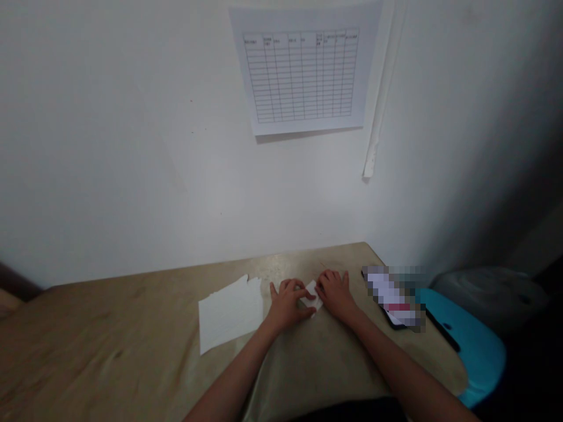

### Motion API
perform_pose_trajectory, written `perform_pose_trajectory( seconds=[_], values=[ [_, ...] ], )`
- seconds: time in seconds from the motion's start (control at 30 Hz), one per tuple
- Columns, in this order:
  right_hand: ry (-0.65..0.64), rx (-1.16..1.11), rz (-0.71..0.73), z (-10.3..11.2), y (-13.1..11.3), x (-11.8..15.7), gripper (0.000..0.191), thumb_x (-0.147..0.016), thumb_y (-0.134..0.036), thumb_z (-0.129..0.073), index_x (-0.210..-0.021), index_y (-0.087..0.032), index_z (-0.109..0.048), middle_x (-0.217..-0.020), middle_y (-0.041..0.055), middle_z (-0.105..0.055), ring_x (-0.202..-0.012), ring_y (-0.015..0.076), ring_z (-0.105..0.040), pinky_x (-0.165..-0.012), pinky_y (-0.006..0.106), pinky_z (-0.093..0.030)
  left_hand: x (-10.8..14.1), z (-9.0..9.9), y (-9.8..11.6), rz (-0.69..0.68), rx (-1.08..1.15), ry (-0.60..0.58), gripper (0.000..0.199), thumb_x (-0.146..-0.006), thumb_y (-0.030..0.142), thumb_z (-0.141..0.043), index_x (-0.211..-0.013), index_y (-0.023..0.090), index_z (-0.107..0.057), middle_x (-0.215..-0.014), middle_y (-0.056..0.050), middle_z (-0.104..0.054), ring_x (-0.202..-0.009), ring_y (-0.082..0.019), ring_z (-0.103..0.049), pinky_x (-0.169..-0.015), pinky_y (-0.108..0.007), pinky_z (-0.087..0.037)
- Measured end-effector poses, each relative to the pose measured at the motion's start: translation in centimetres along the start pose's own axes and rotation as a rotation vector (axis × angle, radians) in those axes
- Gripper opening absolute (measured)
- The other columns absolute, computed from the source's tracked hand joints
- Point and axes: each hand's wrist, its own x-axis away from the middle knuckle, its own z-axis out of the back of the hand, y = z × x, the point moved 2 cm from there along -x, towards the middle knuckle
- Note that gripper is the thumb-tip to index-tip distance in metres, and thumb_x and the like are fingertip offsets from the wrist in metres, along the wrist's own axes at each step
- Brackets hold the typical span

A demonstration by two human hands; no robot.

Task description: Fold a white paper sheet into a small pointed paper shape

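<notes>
A small piece of white paper [312, 300] lies on the brown-covered table [145, 346] between my two hands. My left hand [289, 303] rests on its left side, fingers spread, with the thumb and a fingertip on the paper. At the paper's right edge my right hand [335, 293] has its fingers bent and pressed down on it, partly hiding that edge. Left of my left hand lies a larger white sheet [231, 313] with a torn top edge, touched by neither hand.
A phone [389, 296], partly pixelated, lies right of my right hand. Beyond the table's right edge are a blue chair or stool [484, 351] and a dark pen-like object [442, 329]. A printed table sheet [308, 76] hangs on the white wall [132, 146] behind.
</notes>
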Motion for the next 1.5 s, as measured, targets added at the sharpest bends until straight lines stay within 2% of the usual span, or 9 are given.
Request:
perform_pose_trajectory(
  seconds=[0.13, 0.27, 0.47, 0.6, 0.73, 1.0, 1.2, 1.5],
  values=[
    [-0.007, -0.076, -0.003, 0.1, 0.4, 0.2, 0.022, -0.099, -0.033, -0.044, -0.110, -0.025, -0.061, -0.122, 0.0077, -0.060, -0.121, 0.0260, -0.049, -0.114, 0.067, -0.012, 0.2, -0.1, -0.1, -0.020, -0.012, 0.008, 0.039, -0.076, 0.047, -0.077, -0.114, 0.044, -0.070, -0.132, -0.001, -0.057, -0.135, -0.034, -0.039, -0.111, -0.079, 0.002],
    [-0.076, -0.212, 0.013, 0.9, 1.2, 0.3, 0.021, -0.094, -0.032, -0.051, -0.110, -0.029, -0.063, -0.125, 0.0041, -0.059, -0.128, 0.0252, -0.045, -0.115, 0.067, -0.007, 0.3, 0.0, -0.1, -0.024, -0.029, 0.009, 0.046, -0.076, 0.049, -0.076, -0.121, 0.047, -0.066, -0.133, -0.001, -0.056, -0.135, -0.034, -0.038, -0.110, -0.079, 0.004],
    [-0.164, -0.236, 0.059, 1.9, 1.7, 0.4, 0.041, -0.079, -0.045, -0.070, -0.116, -0.031, -0.063, -0.130, 0.0048, -0.057, -0.132, 0.0275, -0.042, -0.117, 0.063, -0.005, 0.4, 0.1, 0.1, -0.027, -0.036, 0.009, 0.050, -0.078, 0.052, -0.073, -0.126, 0.049, -0.062, -0.133, -0.002, -0.056, -0.135, -0.034, -0.039, -0.111, -0.078, 0.004],
    [-0.148, -0.188, 0.045, 1.8, 1.6, 0.5, 0.056, -0.071, -0.052, -0.075, -0.121, -0.031, -0.061, -0.133, 0.0064, -0.053, -0.134, 0.0297, -0.040, -0.117, 0.063, -0.004, 0.4, 0.1, 0.1, -0.026, -0.040, 0.007, 0.048, -0.079, 0.055, -0.072, -0.126, 0.050, -0.062, -0.133, -0.001, -0.056, -0.135, -0.033, -0.039, -0.111, -0.078, 0.004],
    [-0.141, -0.201, 0.005, 1.5, 1.7, 0.4, 0.061, -0.068, -0.053, -0.078, -0.121, -0.030, -0.060, -0.134, 0.0077, -0.051, -0.136, 0.0315, -0.037, -0.117, 0.064, -0.002, 0.3, 0.1, 0.0, -0.032, -0.043, 0.009, 0.049, -0.079, 0.054, -0.072, -0.126, 0.050, -0.062, -0.133, -0.001, -0.056, -0.135, -0.033, -0.039, -0.110, -0.079, 0.004],
    [-0.135, -0.246, -0.034, 1.3, 2.1, 0.0, 0.047, -0.074, -0.045, -0.076, -0.117, -0.030, -0.063, -0.134, 0.0075, -0.050, -0.136, 0.0292, -0.038, -0.118, 0.060, -0.003, 0.2, 0.2, 0.1, -0.034, -0.028, -0.010, 0.050, -0.078, 0.051, -0.073, -0.126, 0.049, -0.062, -0.133, -0.003, -0.057, -0.135, -0.034, -0.040, -0.109, -0.080, 0.004],
    [-0.109, -0.257, -0.055, 0.9, 2.2, -0.2, 0.024, -0.087, -0.031, -0.062, -0.111, -0.031, -0.065, -0.129, 0.0053, -0.053, -0.134, 0.0266, -0.041, -0.118, 0.063, -0.005, 0.2, 0.2, 0.0, -0.035, -0.031, -0.012, 0.050, -0.076, 0.050, -0.075, -0.126, 0.049, -0.063, -0.132, -0.002, -0.057, -0.135, -0.035, -0.039, -0.107, -0.082, 0.004],
    [-0.127, -0.227, -0.050, 0.8, 2.2, -0.5, 0.026, -0.092, -0.024, -0.053, -0.113, -0.035, -0.065, -0.130, 0.0036, -0.052, -0.134, 0.0266, -0.039, -0.116, 0.065, -0.006, 0.2, -0.1, -0.1, -0.037, -0.061, -0.012, 0.051, -0.079, 0.052, -0.073, -0.128, 0.051, -0.060, -0.133, -0.001, -0.056, -0.135, -0.033, -0.039, -0.109, -0.081, 0.002]
  ],
)
